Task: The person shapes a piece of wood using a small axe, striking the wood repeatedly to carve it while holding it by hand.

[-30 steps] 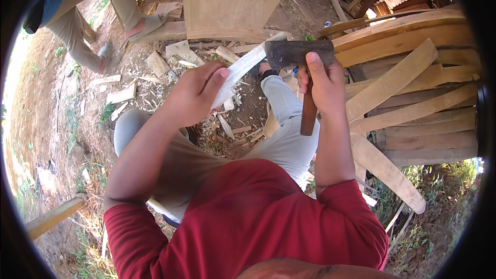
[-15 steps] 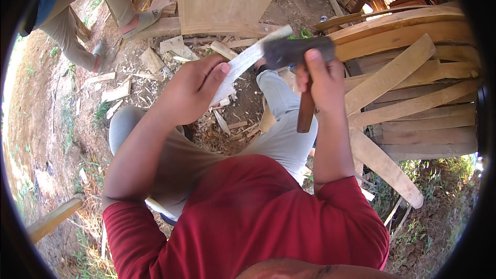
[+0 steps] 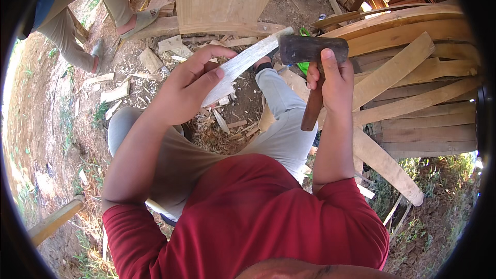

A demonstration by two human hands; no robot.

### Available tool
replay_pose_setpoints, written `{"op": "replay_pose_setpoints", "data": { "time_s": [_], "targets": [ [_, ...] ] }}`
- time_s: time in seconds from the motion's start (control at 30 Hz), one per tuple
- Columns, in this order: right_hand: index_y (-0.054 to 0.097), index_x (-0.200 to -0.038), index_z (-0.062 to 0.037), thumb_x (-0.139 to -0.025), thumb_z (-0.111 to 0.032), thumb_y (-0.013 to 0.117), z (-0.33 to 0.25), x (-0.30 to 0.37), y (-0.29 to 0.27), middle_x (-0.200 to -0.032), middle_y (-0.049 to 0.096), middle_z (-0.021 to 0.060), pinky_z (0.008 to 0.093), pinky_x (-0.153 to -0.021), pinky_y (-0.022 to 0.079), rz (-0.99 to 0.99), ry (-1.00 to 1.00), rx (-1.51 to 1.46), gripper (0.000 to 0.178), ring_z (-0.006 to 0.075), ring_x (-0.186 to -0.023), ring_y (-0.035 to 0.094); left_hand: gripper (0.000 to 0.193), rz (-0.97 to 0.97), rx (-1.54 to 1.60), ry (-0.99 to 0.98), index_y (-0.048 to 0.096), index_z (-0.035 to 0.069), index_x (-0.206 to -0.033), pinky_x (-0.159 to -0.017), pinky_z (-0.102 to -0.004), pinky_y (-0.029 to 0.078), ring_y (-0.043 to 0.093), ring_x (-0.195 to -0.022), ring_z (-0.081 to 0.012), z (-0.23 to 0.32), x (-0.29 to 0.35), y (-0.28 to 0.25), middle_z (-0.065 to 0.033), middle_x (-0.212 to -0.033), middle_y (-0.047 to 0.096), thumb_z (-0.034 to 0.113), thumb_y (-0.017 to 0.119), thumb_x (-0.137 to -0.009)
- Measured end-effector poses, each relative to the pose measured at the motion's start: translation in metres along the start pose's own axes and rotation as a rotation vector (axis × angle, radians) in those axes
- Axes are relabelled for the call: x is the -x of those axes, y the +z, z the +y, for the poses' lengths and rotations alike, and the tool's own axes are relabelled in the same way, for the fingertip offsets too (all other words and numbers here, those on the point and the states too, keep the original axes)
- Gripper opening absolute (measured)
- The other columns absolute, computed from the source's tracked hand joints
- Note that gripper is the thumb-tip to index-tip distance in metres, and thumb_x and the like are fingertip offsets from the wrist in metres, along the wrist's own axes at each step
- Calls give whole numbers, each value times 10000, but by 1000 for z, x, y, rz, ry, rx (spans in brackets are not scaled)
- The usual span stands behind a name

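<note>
A pale, rough-surfaced strip of wood (image 3: 247,62) slants up to the right, pinched near its lower end between the thumb and fingers of my left hand (image 3: 187,89). My right hand (image 3: 335,85) is closed around a mallet (image 3: 309,50) with a dark, blocky head and a brown wooden handle. The thumb presses against the head while the handle points down. The mallet's left end is close to the strip's far tip; I cannot tell whether they touch.
On the ground beyond my knees lie wood chips and offcuts (image 3: 116,92). A wide wooden board (image 3: 227,0) lies ahead. Curved planks (image 3: 395,75) are stacked to the right. Another person's legs and sandals (image 3: 139,23) are at the upper left.
My right hand has moved the mallet a little to the right, away from the strip. My left fingers have loosened and lifted somewhat, and the strip stays in nearly the same place.
</note>
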State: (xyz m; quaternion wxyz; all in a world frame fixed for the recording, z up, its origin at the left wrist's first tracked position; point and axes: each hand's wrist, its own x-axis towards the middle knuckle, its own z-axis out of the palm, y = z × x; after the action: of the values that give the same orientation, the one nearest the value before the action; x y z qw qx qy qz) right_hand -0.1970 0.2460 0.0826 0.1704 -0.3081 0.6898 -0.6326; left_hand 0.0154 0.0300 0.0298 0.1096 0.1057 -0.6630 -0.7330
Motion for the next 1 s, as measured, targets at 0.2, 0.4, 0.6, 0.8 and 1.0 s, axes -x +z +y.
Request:
{"op": "replay_pose_setpoints", "data": {
  "time_s": [0.2,0.4,0.6,0.8,1.0],
  "targets": [
    [598,-940,-49,-1082,-380,620,5,1,-4,-636,546,18,282,-492,431,-17,-27,9,361,116,-517,525,306,26,31,63,600,56,-1392,-691,-252,437,516,-767,-53,-8,-2,4,2,-883,627,120,503,-1110],
    [594,-904,-62,-1083,-369,628,9,6,-3,-629,551,2,276,-490,426,-52,25,5,356,103,-515,521,266,90,-139,142,651,32,-1312,-659,-257,430,507,-725,-61,-4,-2,9,12,-856,631,112,497,-1111],
    [593,-948,-47,-1084,-353,628,16,12,13,-633,542,-5,268,-489,402,-134,-5,43,336,84,-519,500,250,121,-303,233,661,27,-1294,-611,-270,413,474,-658,-68,-11,-5,10,-16,-767,599,101,546,-1085],
    [594,-924,-66,-1086,-339,621,14,10,-6,-627,545,-3,270,-497,407,-103,51,-27,319,83,-519,498,259,138,-285,267,666,29,-1293,-605,-267,396,456,-652,-65,-7,-1,14,-4,-730,566,63,532,-1075],
    [597,-902,-63,-1077,-343,637,9,7,-6,-626,538,-17,269,-497,415,-137,80,115,333,86,-523,502,260,120,-258,244,666,18,-1285,-620,-259,398,461,-668,-57,-2,-2,13,13,-746,557,50,515,-1076]
  ]
}}
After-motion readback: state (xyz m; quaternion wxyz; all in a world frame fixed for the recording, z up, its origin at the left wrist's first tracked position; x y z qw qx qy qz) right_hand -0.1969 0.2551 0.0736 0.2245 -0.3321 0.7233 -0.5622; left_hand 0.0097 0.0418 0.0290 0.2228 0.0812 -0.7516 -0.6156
